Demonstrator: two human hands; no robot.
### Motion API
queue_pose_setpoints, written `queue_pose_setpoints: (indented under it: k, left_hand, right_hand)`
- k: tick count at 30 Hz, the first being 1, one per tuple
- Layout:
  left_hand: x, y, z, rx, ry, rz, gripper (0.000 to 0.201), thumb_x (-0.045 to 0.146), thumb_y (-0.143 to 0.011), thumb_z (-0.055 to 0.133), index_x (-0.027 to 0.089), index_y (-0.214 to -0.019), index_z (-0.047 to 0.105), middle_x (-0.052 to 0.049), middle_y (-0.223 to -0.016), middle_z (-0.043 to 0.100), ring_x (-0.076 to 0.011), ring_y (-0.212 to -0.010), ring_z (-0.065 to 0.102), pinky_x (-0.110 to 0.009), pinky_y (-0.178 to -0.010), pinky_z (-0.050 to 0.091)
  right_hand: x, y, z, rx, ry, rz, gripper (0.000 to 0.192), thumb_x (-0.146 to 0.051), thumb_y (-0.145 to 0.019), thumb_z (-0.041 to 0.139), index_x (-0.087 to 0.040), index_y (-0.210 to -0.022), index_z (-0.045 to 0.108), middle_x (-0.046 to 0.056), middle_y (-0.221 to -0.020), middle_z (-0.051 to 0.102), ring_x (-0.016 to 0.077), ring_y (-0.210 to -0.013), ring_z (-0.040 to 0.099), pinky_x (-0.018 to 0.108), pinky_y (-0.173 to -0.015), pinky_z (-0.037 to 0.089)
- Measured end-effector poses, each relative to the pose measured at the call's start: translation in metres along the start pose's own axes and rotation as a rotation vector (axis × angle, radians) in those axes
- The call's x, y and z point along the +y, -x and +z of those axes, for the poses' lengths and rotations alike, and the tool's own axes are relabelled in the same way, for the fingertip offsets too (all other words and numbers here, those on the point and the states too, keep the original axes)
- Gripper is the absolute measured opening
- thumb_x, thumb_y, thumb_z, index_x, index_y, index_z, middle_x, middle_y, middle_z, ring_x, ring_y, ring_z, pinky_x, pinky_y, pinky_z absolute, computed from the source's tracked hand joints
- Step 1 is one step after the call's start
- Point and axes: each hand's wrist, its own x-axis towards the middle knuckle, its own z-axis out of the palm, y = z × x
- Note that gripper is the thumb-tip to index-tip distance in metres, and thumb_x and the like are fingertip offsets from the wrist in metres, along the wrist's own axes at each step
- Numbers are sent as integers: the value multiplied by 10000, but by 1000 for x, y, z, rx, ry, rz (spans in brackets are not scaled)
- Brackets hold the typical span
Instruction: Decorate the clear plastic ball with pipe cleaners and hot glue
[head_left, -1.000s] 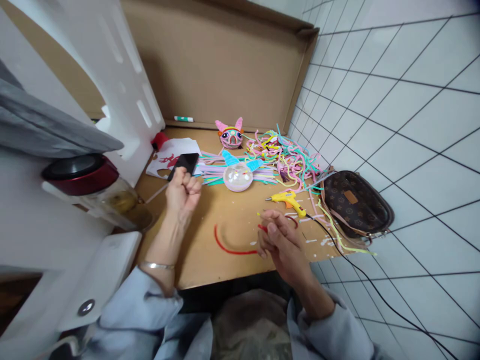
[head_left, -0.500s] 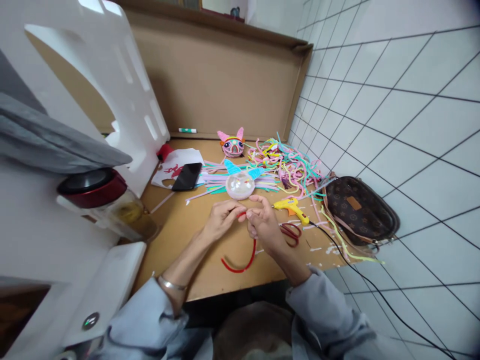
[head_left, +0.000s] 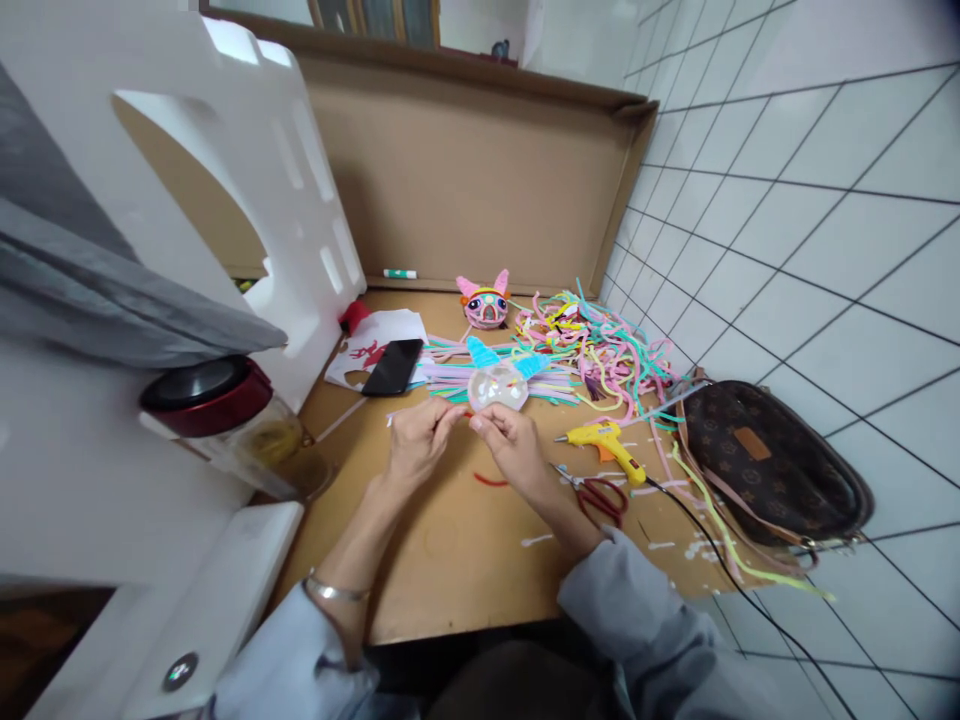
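Between my two hands is a red pipe cleaner (head_left: 491, 481), mostly hidden by the fingers; one stretch of it shows below my right hand. My left hand (head_left: 421, 440) is closed, thumb and forefinger pinching its upper end. My right hand (head_left: 510, 446) pinches it close by, fingers curled, the fingertips almost meeting. Just beyond the hands sits a clear round ball (head_left: 498, 386) with two blue fuzzy ears (head_left: 531, 365). Right of my right hand lie a yellow hot glue gun (head_left: 604, 447) and dark red-handled scissors (head_left: 602, 500).
Behind stands a finished-looking pink-eared figure (head_left: 486, 305). Loose pipe cleaners (head_left: 600, 350) pile up at back right. A black phone (head_left: 392, 367) lies on white paper. A brown handbag (head_left: 765, 460) rests at right, a glass jug (head_left: 262, 440) at left. The glue gun's cord (head_left: 720, 557) runs off right.
My hands have drawn the red pipe cleaner in, so less of it hangs below the right hand. The right fingers have curled closer. The whole view has shifted slightly.
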Motion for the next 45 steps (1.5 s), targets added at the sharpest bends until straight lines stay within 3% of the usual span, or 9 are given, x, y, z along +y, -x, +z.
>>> queue_pose_setpoints:
  k: [4, 9, 14, 17, 24, 28, 31, 38, 45]
  left_hand:
    - [-1, -3, -10, 51, -7, -180, 402, 338, -966, 493, 183, -599, 547, 20, -522, 521, -92, -474, 439, -224, -525, 341]
    - [0, -4, -14, 147, 32, -331, 398, 374, -965, 495, 179, -625, 562, 23, -538, 516, -91, -495, 447, -228, -542, 351]
    - [0, -5, -3, 114, 393, -452, 340, 467, -924, 584, 168, -1058, 674, 20, -631, 622, -101, -532, 537, -215, -556, 447]
    - [1, -6, -1, 117, 505, -509, 397, 485, -851, 681, 155, -1071, 698, -27, -730, 709, -99, -550, 571, -215, -551, 471]
    - [9, -8, -5, -268, 627, -672, 514, 645, -762, 694, 142, -655, 695, -16, -495, 598, -75, -413, 432, -197, -415, 326]
    - [12, -10, -6, -445, 663, -634, 469, 607, -724, 742, 143, -666, 706, -32, -565, 647, -76, -436, 419, -207, -434, 323]
    - [11, -12, -8, -382, 596, -591, 423, 554, -745, 737, 149, -639, 679, -12, -542, 607, -86, -477, 428, -212, -471, 329]
    - [-5, -14, -14, -52, 531, -627, 435, 524, -727, 752, 153, -581, 577, 42, -478, 458, -63, -466, 349, -208, -473, 274]
    - [-2, -16, -12, -30, 654, -688, 434, 523, -640, 836, 141, -793, 699, -26, -663, 657, -77, -507, 465, -210, -482, 356]
  right_hand:
    - [-2, 7, -1, -23, -103, 21, 300, -471, -805, 602, -193, -697, 575, -80, -537, 391, 70, -499, 331, 227, -493, 244]
    - [4, 11, -8, -137, -382, 237, 404, -590, -741, 680, -202, -727, 570, -146, -419, 262, 40, -363, 175, 207, -390, 159]
    - [5, 5, -15, -166, -493, 282, 464, -624, -689, 752, -199, -724, 568, -162, -386, 262, 25, -332, 145, 187, -348, 174]
    - [7, 3, -18, -132, -494, 275, 469, -624, -679, 764, -196, -718, 573, -162, -381, 258, 24, -327, 152, 179, -339, 184]
    - [6, 5, -18, -98, -367, 263, 446, -612, -712, 714, -185, -730, 589, -150, -385, 308, 27, -314, 224, 180, -331, 237]
    - [9, 5, -19, -84, -287, 265, 425, -595, -724, 693, -181, -723, 597, -140, -376, 332, 32, -301, 258, 184, -328, 240]
    - [10, 5, -19, -121, -318, 290, 415, -584, -719, 705, -182, -727, 603, -140, -370, 334, 33, -305, 257, 184, -334, 247]
    - [5, 3, -29, -216, -498, 278, 433, -572, -693, 771, -180, -727, 589, -154, -399, 286, 17, -343, 190, 175, -359, 192]
    - [1, -3, -42, -255, -537, 332, 432, -546, -679, 807, -171, -733, 599, -160, -376, 287, 13, -329, 160, 179, -354, 178]
